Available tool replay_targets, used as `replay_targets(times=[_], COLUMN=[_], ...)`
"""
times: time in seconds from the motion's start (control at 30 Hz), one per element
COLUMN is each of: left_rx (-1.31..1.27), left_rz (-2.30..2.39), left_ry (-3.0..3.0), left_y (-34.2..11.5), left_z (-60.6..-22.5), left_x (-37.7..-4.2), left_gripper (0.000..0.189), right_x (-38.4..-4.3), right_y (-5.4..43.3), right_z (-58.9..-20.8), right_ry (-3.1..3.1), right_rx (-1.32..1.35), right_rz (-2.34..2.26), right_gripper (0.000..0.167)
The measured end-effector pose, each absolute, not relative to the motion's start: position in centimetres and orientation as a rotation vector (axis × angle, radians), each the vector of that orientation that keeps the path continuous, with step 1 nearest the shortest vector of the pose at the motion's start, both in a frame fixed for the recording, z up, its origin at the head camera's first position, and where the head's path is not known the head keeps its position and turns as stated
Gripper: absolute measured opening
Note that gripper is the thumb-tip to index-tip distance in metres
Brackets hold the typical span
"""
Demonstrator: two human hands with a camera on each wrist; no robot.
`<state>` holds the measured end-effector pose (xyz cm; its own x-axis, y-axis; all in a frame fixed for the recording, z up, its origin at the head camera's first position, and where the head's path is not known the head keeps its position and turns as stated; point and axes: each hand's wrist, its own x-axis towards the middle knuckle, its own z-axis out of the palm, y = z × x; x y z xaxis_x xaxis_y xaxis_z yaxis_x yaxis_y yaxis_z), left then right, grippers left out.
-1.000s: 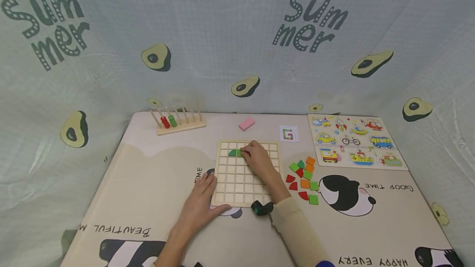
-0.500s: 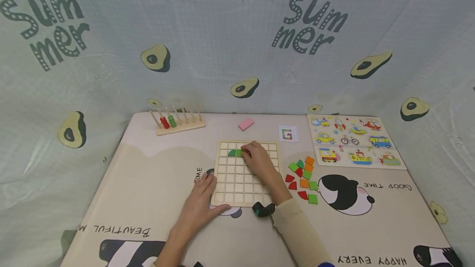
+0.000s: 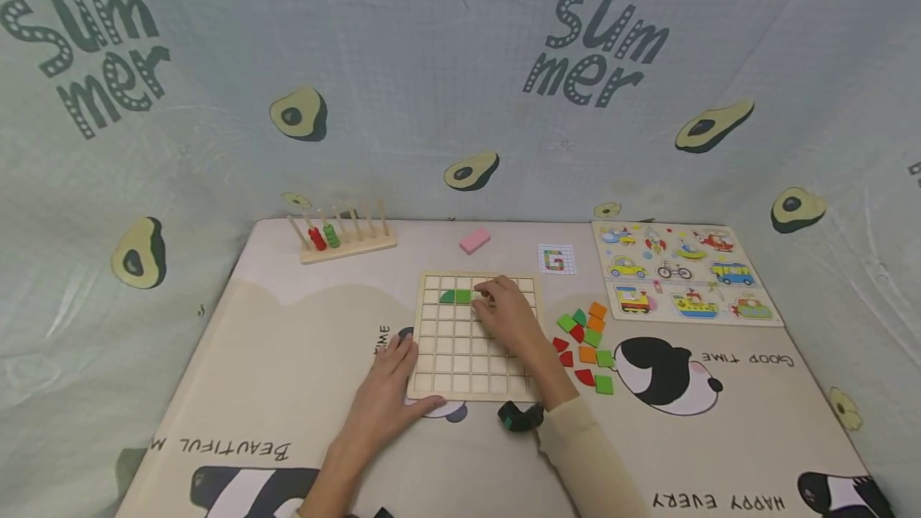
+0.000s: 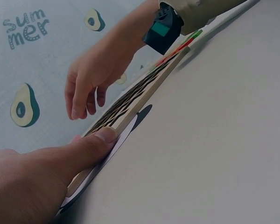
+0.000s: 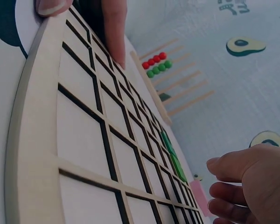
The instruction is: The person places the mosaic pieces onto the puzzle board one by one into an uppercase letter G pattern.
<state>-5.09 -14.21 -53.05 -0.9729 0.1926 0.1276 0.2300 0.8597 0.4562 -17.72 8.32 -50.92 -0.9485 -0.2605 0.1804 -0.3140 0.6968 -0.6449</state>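
A wooden grid board (image 3: 460, 360) lies in front of the person. In its second row from the back, a dark green quarter-circle tile (image 3: 448, 296) sits next to a bright green square tile (image 3: 464, 296). My right hand (image 3: 507, 316) hovers just right of the square, fingers loosely bent and holding nothing; the right wrist view shows the same hand (image 5: 249, 179) apart from the board. My left hand (image 3: 392, 390) rests at the board's near left corner, fingers straight along the left side. Its thumb (image 4: 98, 140) touches the front edge in the left wrist view.
Loose red, orange and green tiles (image 3: 587, 355) lie right of the board. Behind it are a pink block (image 3: 475, 241) and a pattern card (image 3: 556, 260). A peg rack (image 3: 352, 248) with red and green beads stands back left, a vehicle puzzle (image 3: 676, 286) back right.
My right hand has let go of the green square tile and drawn slightly right, its fingers loosening. The square stays beside the quarter-circle. My left hand keeps its place.
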Motion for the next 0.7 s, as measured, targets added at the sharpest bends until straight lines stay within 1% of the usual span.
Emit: replay_targets(times=[0.37,0.7], left_rx=[-0.348,-0.344], left_rz=[-0.745,-0.744], left_ry=[-2.944,-2.943], left_y=[-14.4,-14.2], left_z=[-53.3,-53.2], left_x=[-5.1,-5.0], left_gripper=[0.097,0.096], right_x=[-16.8,-16.7], right_y=[9.6,10.7], right_z=[-50.7,-51.0], right_ry=[-2.803,-2.777], right_rx=[0.477,0.433], right_rz=[1.058,1.072], right_gripper=[0.030,0.030])
